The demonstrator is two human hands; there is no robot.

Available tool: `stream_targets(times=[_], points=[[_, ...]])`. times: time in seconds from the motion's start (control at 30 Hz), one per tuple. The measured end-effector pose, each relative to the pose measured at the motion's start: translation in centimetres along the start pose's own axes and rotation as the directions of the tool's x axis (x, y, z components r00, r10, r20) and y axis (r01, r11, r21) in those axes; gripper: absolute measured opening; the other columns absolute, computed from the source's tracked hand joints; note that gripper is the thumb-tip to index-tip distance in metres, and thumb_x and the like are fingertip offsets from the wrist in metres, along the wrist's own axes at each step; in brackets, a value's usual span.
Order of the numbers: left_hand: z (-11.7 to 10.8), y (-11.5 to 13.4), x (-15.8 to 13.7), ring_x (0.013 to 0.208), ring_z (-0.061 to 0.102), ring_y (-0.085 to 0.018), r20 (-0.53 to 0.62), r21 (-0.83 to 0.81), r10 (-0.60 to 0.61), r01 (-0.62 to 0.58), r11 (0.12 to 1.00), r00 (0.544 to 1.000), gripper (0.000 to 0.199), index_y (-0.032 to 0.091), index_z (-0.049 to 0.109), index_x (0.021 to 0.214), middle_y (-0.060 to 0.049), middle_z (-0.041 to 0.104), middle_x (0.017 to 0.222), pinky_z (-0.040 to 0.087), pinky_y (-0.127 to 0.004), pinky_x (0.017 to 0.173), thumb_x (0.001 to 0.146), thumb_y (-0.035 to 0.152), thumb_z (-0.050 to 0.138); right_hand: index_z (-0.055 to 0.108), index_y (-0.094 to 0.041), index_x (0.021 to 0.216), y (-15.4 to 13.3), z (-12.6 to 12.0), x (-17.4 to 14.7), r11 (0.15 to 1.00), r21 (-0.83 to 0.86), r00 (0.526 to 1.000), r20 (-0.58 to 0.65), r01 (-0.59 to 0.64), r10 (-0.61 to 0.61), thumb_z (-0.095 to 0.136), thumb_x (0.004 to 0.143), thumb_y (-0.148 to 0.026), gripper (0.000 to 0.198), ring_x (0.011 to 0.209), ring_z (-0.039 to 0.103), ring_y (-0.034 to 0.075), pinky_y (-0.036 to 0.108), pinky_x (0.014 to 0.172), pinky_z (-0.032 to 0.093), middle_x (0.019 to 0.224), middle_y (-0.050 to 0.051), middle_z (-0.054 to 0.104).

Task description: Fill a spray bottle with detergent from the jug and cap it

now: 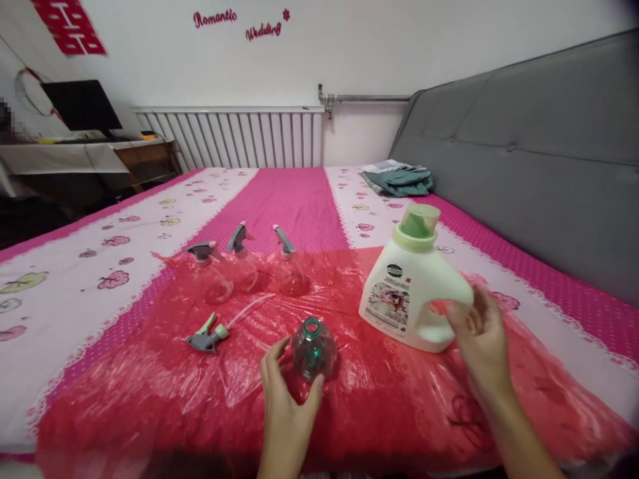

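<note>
A clear round spray bottle [314, 358] with a green neck stands without its top on the red plastic sheet. My left hand [287, 399] curves loosely about its near left side, thumb at the front of its base. To the right, my right hand [479, 332] is closed at the handle of a white laundry detergent jug [394, 286], thumb on the near side and fingers behind. The jug stands upright with its green cap [418, 223] on. A grey and green spray trigger head [206, 338] lies to the left, its pale tube pointing right.
Three spray bottles with grey and pink heads [292, 276] stand behind on the red plastic sheet [239, 412]. Folded clothes [397, 179] lie at the far right of the bed, beside the grey headboard [529, 133]. A radiator [234, 136] lines the back wall.
</note>
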State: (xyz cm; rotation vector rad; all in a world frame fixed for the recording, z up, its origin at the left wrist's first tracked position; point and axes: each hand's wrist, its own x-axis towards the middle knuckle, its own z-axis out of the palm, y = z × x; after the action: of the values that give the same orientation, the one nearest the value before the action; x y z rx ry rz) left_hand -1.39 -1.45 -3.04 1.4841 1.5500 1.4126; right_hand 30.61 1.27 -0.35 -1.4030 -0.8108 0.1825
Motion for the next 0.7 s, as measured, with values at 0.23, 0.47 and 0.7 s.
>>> stream_targets(times=[0.23, 0.47, 0.7], points=[[-0.6, -0.5, 0.1, 0.123, 0.062, -0.036, 0.018, 0.044, 0.069, -0.069, 0.997, 0.997, 0.063, 0.022, 0.052, 0.140, -0.015, 0.057, 0.139, 0.053, -0.061, 0.108, 0.085, 0.040, 0.077, 0.063, -0.020, 0.114, 1.2, 0.8, 1.8, 0.997, -0.058, 0.996, 0.067, -0.049, 0.053, 0.085, 0.072, -0.057, 0.061, 0.089, 0.067, 0.024, 0.041, 0.081, 0.055, 0.099, 0.005, 0.071], [-1.1, -0.1, -0.4, 0.120, 0.062, -0.036, 0.032, 0.107, 0.127, -0.130, 0.986, 0.991, 0.050, 0.023, 0.057, 0.135, -0.013, 0.059, 0.130, 0.054, -0.059, 0.105, 0.090, 0.041, 0.069, 0.061, -0.019, 0.092, 0.6, 2.0, 1.4, 1.000, 0.002, 0.996, -0.089, -0.012, 0.012, 0.080, 0.086, -0.040, 0.029, 0.065, 0.055, 0.011, 0.025, 0.060, 0.047, 0.080, -0.004, 0.059], [-0.4, 0.3, -0.6, 0.125, 0.059, -0.040, 0.029, 0.257, 0.195, -0.196, 0.946, 0.980, 0.055, 0.020, 0.050, 0.143, -0.017, 0.059, 0.133, 0.047, -0.063, 0.110, 0.094, 0.040, 0.064, 0.060, -0.022, 0.091, -2.8, 0.2, -0.1, 0.990, 0.119, 0.960, -0.278, 0.079, -0.044, 0.078, 0.068, -0.034, 0.031, 0.071, 0.052, 0.013, 0.028, 0.066, 0.043, 0.082, -0.005, 0.058]])
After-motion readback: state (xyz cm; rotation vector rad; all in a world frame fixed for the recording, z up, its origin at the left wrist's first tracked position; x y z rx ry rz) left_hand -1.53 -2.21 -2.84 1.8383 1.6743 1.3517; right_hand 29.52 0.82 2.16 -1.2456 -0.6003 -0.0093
